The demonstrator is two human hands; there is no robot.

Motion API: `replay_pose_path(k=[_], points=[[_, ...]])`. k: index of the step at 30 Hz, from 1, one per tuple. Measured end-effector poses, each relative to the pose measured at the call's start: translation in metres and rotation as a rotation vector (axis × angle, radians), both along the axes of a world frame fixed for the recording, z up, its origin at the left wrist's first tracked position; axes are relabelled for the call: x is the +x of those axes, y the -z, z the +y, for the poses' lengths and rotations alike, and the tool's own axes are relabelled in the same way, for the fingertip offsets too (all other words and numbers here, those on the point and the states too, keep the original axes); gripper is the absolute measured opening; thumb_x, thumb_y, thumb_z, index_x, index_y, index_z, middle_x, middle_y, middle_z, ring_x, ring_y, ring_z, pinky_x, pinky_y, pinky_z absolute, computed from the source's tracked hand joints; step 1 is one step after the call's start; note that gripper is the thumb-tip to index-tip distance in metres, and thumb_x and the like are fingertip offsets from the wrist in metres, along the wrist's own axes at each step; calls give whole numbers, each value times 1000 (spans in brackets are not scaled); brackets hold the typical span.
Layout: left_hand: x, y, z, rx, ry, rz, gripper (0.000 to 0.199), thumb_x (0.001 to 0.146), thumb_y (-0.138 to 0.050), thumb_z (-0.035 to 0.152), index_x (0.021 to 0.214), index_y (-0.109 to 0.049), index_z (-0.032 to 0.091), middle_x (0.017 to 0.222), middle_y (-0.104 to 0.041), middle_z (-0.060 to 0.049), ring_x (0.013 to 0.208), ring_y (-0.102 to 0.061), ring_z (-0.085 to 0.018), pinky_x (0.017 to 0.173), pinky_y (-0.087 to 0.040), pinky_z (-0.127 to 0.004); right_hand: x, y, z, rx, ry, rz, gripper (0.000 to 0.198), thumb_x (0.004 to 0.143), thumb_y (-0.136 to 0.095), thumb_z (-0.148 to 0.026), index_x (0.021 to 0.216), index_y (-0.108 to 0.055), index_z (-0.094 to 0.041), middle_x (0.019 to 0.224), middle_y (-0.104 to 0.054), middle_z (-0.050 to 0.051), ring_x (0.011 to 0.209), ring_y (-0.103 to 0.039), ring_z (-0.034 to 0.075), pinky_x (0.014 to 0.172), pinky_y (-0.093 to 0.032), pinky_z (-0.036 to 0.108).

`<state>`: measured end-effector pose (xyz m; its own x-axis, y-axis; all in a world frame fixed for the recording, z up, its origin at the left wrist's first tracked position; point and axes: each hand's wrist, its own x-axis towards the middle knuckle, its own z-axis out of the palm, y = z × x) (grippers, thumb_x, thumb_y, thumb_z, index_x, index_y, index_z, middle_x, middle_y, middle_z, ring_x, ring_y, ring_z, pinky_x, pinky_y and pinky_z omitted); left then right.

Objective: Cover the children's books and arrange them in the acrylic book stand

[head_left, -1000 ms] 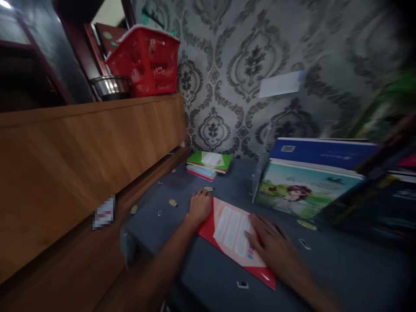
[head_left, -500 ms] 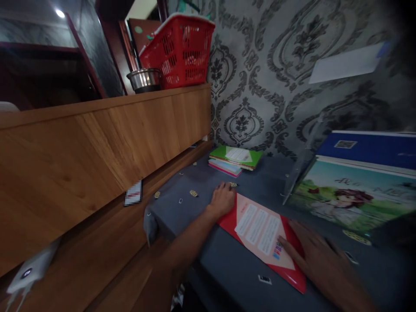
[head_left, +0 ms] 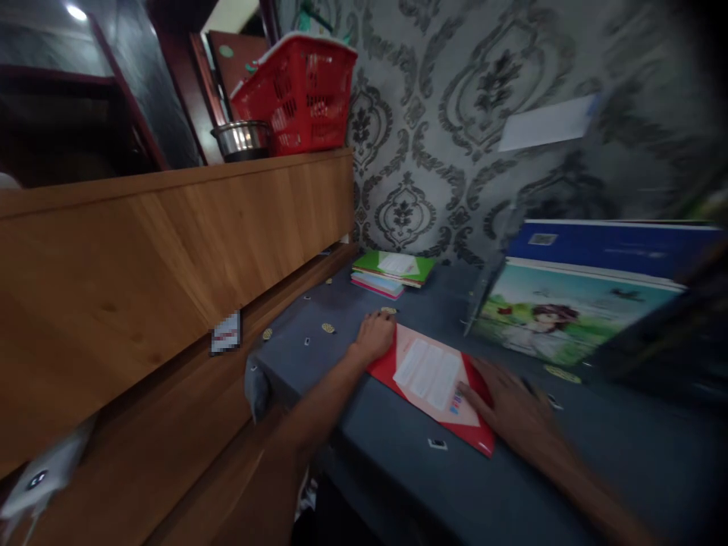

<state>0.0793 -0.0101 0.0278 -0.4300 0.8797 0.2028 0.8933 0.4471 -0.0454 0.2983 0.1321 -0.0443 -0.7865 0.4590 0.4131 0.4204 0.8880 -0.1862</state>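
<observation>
A red and pale pink book [head_left: 429,371] lies flat on the grey cloth of the table, with white text panels on its upper face. My left hand [head_left: 377,335] grips its left end, fingers curled over the edge. At the right end, my right hand [head_left: 503,394] holds the book, its thumb on top and the other fingers along the far right edge. The fingertips on that side are partly hidden and blurred. Farther back, a small stack of books [head_left: 392,269] with a green one on top rests near the wall.
To the right, books with blue and illustrated covers [head_left: 574,311] stand in a clear holder. A wooden panel [head_left: 187,258] borders the left side, with a red basket [head_left: 312,95] and a metal pot [head_left: 243,139] on its ledge. A white device [head_left: 45,478] with cables sits lower left.
The view has turned slightly to the right, so the scene sits farther left. Both hands stay at the same ends of the red book.
</observation>
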Motion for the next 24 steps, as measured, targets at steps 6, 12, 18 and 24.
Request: replay_pose_path(k=[6,12,18,24], points=[[0,3,1,32,36,-66,34,97,-33,14,107,-66,14,119,-65,-15,112,-57,-26,98,-44,-41,7,-35,-22,-125,15,-182,58,96,-36,-47,142,-48,-13,147,-51,16,139,-41,31,114,-29,56],[-4,7,2,69,92,-104,34,96,-37,16,109,-68,18,116,-67,-12,112,-56,-26,96,-44,-41,13,-46,-29,-205,11,-182,58,97,-39,-45,145,-44,-11,151,-46,16,142,-36,30,117,-22,56],[0,7,-4,93,193,-116,33,98,-40,26,116,-68,21,117,-68,-11,113,-56,-27,98,-43,-44,17,-49,-27,-249,-20,-136,56,98,-40,-44,144,-44,-14,149,-47,17,141,-37,29,116,-19,57],[14,20,0,131,336,-156,35,99,-42,28,125,-64,22,130,-63,-10,121,-55,-23,106,-41,-42,19,-49,-22,-293,-33,-97,47,100,-30,-30,142,-47,-14,146,-51,14,137,-41,26,117,-20,51]])
